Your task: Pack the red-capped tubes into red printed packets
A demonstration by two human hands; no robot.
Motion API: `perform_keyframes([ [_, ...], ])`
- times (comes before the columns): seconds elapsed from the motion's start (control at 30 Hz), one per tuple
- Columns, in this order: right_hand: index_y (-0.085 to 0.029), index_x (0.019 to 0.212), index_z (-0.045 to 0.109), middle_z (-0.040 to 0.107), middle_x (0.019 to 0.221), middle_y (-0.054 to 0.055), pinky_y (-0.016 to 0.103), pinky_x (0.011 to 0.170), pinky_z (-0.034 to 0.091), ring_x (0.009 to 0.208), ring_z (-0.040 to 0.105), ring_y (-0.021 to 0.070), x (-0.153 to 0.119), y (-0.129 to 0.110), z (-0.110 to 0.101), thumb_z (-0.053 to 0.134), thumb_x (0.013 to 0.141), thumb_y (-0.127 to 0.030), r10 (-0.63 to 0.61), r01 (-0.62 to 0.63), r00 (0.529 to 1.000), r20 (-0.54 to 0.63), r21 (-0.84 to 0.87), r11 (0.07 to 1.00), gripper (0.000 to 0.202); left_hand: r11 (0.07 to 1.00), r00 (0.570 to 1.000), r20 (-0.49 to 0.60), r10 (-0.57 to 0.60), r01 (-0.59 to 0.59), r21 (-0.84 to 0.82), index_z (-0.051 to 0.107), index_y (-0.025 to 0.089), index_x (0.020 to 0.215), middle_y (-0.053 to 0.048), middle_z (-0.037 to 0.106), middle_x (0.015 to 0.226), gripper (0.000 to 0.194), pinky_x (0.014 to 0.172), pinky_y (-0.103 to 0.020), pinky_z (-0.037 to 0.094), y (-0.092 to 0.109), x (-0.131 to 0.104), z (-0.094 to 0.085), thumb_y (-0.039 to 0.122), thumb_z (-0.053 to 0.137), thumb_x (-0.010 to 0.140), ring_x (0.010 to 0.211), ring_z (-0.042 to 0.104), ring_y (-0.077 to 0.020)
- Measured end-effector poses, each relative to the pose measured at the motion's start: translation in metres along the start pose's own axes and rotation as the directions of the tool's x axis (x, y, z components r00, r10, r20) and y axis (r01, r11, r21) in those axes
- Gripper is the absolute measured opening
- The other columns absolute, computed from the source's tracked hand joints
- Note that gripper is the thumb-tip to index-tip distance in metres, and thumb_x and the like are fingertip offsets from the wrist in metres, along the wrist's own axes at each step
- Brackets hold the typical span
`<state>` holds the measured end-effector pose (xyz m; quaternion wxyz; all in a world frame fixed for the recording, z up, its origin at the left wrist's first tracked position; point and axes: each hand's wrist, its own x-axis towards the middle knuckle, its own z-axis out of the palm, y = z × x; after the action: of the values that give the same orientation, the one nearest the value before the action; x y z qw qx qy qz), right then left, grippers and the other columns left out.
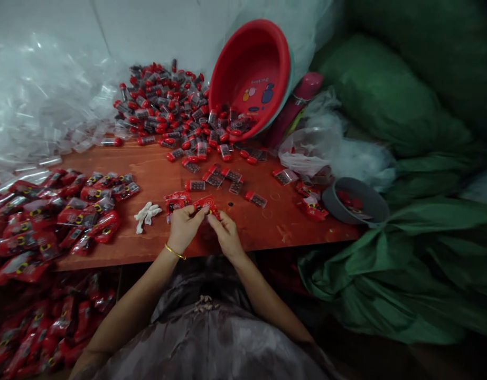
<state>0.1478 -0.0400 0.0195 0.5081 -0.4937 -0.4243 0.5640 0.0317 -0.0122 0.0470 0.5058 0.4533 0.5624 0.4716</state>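
Close to the table's front edge, my left hand [184, 228] and my right hand [227, 235] meet, fingers pinched on a small red printed packet [205, 202]. Its lower part is hidden by my fingers. A few more red packets [176, 199] lie flat just behind my left hand. Beyond my hands are several small see-through tubes with red caps and dark contents [214, 177]. One such capped tube [255, 199] lies to the right of my right hand. White finger covers or crumpled white pieces [147, 214] rest left of my left hand.
A red basin [247, 58] tilts behind a large heap of capped tubes [160, 100]. Filled red packets [69, 211] are piled at left, below see-through plastic tubes [41, 100]. At right stand a grey bowl [334, 203], a pink bottle [294, 103] and green sacks [418, 258].
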Motion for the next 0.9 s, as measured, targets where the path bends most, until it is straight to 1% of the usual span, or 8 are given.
perform_keyframes([
  [0.07, -0.021, 0.095, 0.059, 0.062, 0.075, -0.001, 0.025, 0.051, 0.048, 0.058, 0.055, 0.0129, -0.002, 0.000, -0.003, 0.059, 0.075, -0.053, -0.041, 0.040, 0.999, -0.031, -0.035, 0.999, 0.038, 0.994, 0.997, 0.006, 0.077, -0.077, 0.075, 0.061, 0.016, 0.051, 0.005, 0.051, 0.046, 0.029, 0.045, -0.021, 0.028, 0.000, -0.001, 0.002, 0.038, 0.072, 0.066, 0.047, 0.040, -0.0078],
  [0.23, -0.020, 0.067, 0.054, 0.055, 0.060, -0.002, 0.024, 0.054, 0.041, 0.056, 0.049, 0.0117, -0.002, 0.000, -0.010, 0.047, 0.085, -0.049, -0.187, 0.148, 0.974, -0.131, -0.263, 0.953, 0.035, 0.987, 0.993, 0.031, 0.116, -0.118, 0.107, 0.059, 0.016, 0.047, 0.005, 0.044, 0.043, 0.033, 0.044, -0.022, 0.024, -0.004, -0.003, 0.009, 0.040, 0.071, 0.067, 0.044, 0.034, -0.0071],
  [0.37, -0.022, 0.061, 0.045, 0.046, 0.053, -0.004, 0.024, 0.054, 0.035, 0.053, 0.043, 0.0109, 0.001, -0.005, -0.014, 0.041, 0.088, -0.046, -0.274, 0.190, 0.948, -0.159, -0.404, 0.895, 0.037, 0.997, 1.000, 0.020, 0.022, -0.020, -0.074, 0.061, 0.015, 0.051, 0.005, 0.049, 0.046, 0.031, 0.046, -0.021, 0.029, -0.008, -0.004, 0.021, 0.041, 0.075, 0.061, 0.046, 0.039, -0.0069],
  [0.5, -0.022, 0.067, 0.048, 0.048, 0.058, -0.003, 0.024, 0.056, 0.035, 0.055, 0.044, 0.0115, 0.004, -0.005, -0.019, 0.040, 0.089, -0.043, -0.310, 0.224, 0.941, -0.140, -0.431, 0.874, 0.032, 0.920, 0.986, 0.124, -0.107, 0.146, -0.363, 0.070, 0.015, 0.070, 0.001, 0.065, 0.064, 0.032, 0.057, -0.020, 0.042, -0.004, -0.007, 0.028, 0.040, 0.080, 0.054, 0.058, 0.053, -0.0084],
  [0.63, -0.022, 0.070, 0.053, 0.055, 0.061, -0.001, 0.025, 0.058, 0.038, 0.058, 0.049, 0.0139, 0.008, -0.004, -0.028, 0.036, 0.091, -0.044, -0.298, 0.218, 0.951, -0.079, -0.510, 0.832, 0.035, 0.831, 0.937, 0.167, -0.306, 0.349, -0.434, 0.060, 0.014, 0.054, 0.004, 0.058, 0.052, 0.034, 0.052, -0.018, 0.040, 0.003, -0.005, 0.024, 0.034, 0.086, 0.044, 0.050, 0.050, -0.0056],
  [0.7, -0.022, 0.078, 0.058, 0.062, 0.072, 0.003, 0.028, 0.067, 0.043, 0.070, 0.055, 0.0173, 0.014, -0.007, -0.043, 0.031, 0.093, -0.043, -0.330, 0.227, 0.943, -0.051, -0.629, 0.744, 0.038, 0.779, 0.906, 0.174, -0.386, 0.421, -0.464, 0.057, 0.014, 0.054, 0.003, 0.061, 0.055, 0.037, 0.057, -0.020, 0.045, 0.006, -0.002, 0.019, 0.033, 0.087, 0.041, 0.052, 0.055, -0.0070],
  [0.77, -0.020, 0.091, 0.061, 0.066, 0.093, 0.009, 0.036, 0.083, 0.043, 0.091, 0.057, 0.0227, 0.024, -0.012, -0.065, 0.033, 0.093, -0.042, -0.398, 0.188, 0.915, -0.067, -0.801, 0.569, 0.036, 0.748, 0.890, 0.169, -0.422, 0.448, -0.490, 0.056, 0.015, 0.056, 0.002, 0.065, 0.062, 0.039, 0.065, -0.024, 0.050, 0.010, 0.000, 0.014, 0.031, 0.088, 0.040, 0.057, 0.060, -0.0089],
  [0.9, -0.011, 0.107, 0.059, 0.053, 0.128, 0.022, 0.058, 0.098, 0.028, 0.123, 0.040, 0.0373, 0.046, -0.014, -0.115, 0.052, 0.085, -0.039, -0.417, -0.154, 0.878, -0.234, -0.964, 0.217, 0.036, 0.762, 0.905, 0.142, -0.401, 0.415, -0.498, 0.055, 0.015, 0.058, 0.003, 0.064, 0.060, 0.041, 0.067, -0.026, 0.051, 0.015, -0.002, 0.012, 0.031, 0.088, 0.039, 0.055, 0.059, -0.0085],
])
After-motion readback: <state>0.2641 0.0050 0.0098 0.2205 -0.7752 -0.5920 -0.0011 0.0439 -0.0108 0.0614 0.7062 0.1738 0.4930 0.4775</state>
